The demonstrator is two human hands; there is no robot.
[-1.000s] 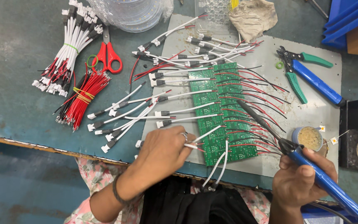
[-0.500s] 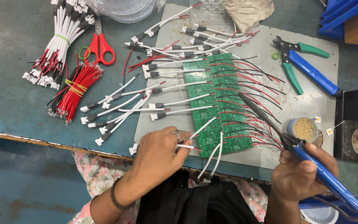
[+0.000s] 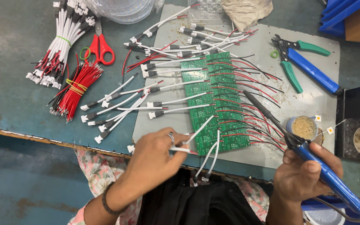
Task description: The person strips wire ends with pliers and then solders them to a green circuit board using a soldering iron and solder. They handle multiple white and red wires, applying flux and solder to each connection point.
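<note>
My left hand (image 3: pixel 155 160) has slid lower, pinching a white wire (image 3: pixel 182 149) beside the green boards (image 3: pixel 213 104), while my right hand (image 3: pixel 305 177) grips the soldering iron (image 3: pixel 313 160) near the pliers (image 3: pixel 305 64).

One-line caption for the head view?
Left hand holds a white cable at green boards; right hand grips a soldering iron.

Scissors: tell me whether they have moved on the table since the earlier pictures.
No. The scissors lie in the same spot above the red wire bundle; only the camera view has shifted.
</note>
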